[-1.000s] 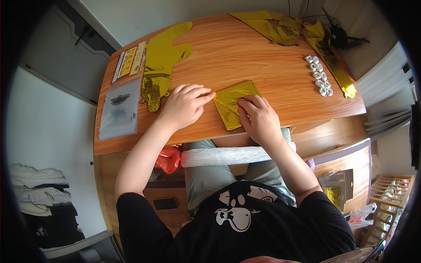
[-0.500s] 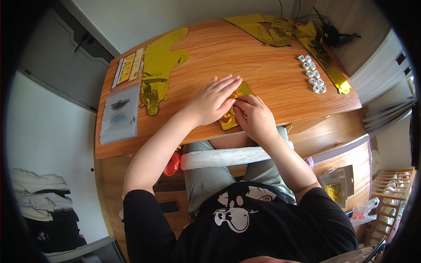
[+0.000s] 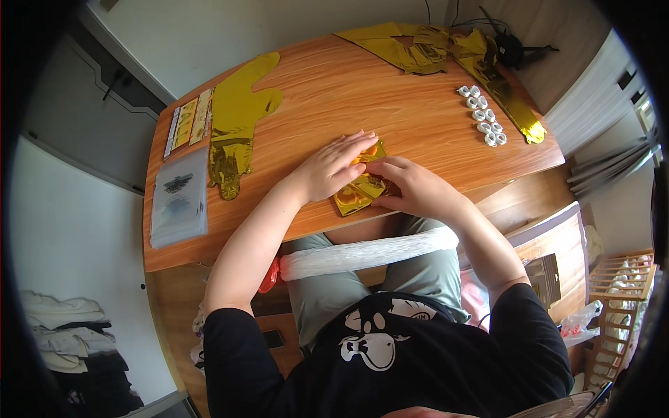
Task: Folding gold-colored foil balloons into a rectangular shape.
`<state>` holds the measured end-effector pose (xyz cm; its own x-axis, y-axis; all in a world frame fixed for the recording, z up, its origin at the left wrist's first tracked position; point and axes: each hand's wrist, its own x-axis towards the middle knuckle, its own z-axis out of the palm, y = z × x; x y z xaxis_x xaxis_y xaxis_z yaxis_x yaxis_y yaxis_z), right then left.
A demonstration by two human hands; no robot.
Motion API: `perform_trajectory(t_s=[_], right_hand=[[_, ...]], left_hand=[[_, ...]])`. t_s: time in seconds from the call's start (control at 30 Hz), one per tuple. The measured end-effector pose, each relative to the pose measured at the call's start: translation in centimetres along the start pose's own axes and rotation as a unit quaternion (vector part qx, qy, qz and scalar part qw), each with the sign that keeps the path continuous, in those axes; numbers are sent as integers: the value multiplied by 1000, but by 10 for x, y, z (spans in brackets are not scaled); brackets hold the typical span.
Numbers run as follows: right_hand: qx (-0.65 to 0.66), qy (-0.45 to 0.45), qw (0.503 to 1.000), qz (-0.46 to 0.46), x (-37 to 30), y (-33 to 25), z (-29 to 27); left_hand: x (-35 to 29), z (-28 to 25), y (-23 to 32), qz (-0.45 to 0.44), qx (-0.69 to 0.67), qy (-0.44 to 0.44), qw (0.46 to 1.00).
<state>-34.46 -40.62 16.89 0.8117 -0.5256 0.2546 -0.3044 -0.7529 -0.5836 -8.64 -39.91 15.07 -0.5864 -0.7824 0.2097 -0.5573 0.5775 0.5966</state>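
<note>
A folded gold foil balloon (image 3: 354, 198) lies near the table's front edge, partly covered by both hands. My left hand (image 3: 331, 167) rests flat across its upper left part, fingers stretched out. At its right side, my right hand (image 3: 418, 188) has curved fingers on top and the thumb at the near edge, gripping the foil. Another gold foil balloon (image 3: 240, 111) is spread flat to the left. More gold foil (image 3: 411, 49) lies at the far edge, and a long gold strip (image 3: 502, 83) runs down the right side.
Small white ribbon rolls (image 3: 484, 115) stand in rows at the right. Clear plastic bags (image 3: 181, 202) and printed cards (image 3: 185, 129) lie at the left. A black device (image 3: 512, 49) with cables sits at the far right corner. A white plastic-wrapped bundle (image 3: 362, 254) lies across my lap.
My right hand has gone from a pinch over the foil's middle to a wider hold at its right side. My left hand stays flat on it. The whole view has shifted slightly.
</note>
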Motion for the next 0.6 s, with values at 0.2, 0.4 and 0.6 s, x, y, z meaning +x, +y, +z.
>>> perform_trajectory(t_s=[0.2,0.4,0.6], right_hand=[[51,8,997,49,8,-2,-9],[42,180,980,71,4,0,11],[-131,258,932,219,2,-11,30]], left_hand=[[-1,1,3,35,63,10,997],[3,6,1,-15,29,47,998],[3,5,1,-84,-174,76,978]])
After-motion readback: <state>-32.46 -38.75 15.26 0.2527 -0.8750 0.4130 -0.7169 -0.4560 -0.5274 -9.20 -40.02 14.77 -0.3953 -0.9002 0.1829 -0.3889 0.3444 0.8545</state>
